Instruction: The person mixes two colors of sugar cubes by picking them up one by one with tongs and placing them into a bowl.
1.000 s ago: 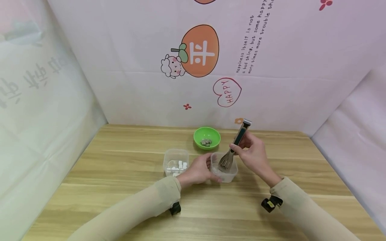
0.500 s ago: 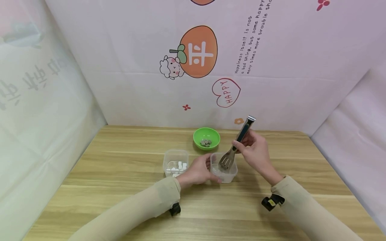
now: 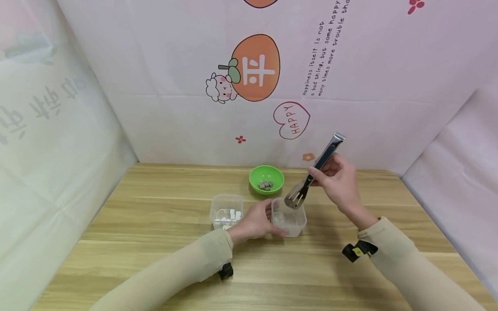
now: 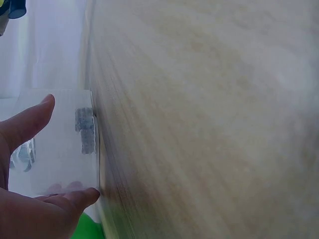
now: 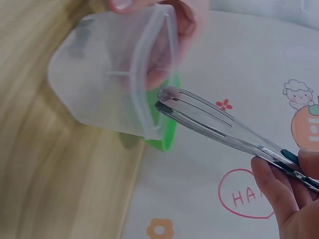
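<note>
My left hand (image 3: 254,219) holds a clear plastic container (image 3: 293,229) by its sides, thumb at the near side and fingers at the far side. Through its wall in the left wrist view, small grey pieces (image 4: 85,129) show at the bottom. My right hand (image 3: 340,183) grips metal serving tongs (image 3: 317,168) by the dark-inlaid handle, tilted with the slotted heads down over the container's rim. The tongs' tips (image 5: 167,99) are nearly together; whether a grey piece sits between them I cannot tell. Behind the container stands a green bowl (image 3: 266,170) with several grey-brown cubes (image 3: 266,185).
A second clear plastic container (image 3: 227,199) with several white pieces (image 3: 233,213) stands left of my left hand. All stand on a wood-grain table (image 3: 163,250). A printed white cloth (image 3: 179,125) rises behind the table's back edge.
My right hand has lifted the tongs up and to the right, so their heads have come from inside the container to its rim. My left hand stays on the container.
</note>
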The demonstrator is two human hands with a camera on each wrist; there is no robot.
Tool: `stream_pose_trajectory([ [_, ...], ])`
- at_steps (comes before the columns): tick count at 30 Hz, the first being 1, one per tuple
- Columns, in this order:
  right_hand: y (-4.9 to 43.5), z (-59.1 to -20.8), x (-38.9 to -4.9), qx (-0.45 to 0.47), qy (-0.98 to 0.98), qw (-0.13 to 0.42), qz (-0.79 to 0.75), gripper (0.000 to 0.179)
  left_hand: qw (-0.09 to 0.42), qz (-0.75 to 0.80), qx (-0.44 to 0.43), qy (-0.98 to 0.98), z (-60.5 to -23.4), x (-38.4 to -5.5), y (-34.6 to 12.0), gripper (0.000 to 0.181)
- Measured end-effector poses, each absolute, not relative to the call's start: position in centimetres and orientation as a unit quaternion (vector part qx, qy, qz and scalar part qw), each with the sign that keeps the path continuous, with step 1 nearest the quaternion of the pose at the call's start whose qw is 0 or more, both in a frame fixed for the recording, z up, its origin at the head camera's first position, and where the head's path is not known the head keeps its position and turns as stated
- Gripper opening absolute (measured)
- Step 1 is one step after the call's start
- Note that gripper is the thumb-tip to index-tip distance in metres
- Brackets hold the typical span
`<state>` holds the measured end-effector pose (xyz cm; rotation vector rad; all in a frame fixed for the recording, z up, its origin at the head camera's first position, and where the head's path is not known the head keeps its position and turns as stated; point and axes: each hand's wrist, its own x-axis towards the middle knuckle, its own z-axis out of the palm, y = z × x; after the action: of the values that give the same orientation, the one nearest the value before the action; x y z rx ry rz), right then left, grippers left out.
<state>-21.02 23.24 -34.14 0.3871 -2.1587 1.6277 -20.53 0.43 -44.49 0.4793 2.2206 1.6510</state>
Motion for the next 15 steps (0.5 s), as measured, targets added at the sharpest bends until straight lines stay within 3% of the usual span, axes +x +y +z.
stream_pose_trajectory([
  [15, 21.6, -32.2, -24.9, 0.061, -0.764, 0.227, 0.601, 0.027, 0.168, 0.578, 0.175, 0.78, -44.6, -20.7, 0.3, 0.105],
])
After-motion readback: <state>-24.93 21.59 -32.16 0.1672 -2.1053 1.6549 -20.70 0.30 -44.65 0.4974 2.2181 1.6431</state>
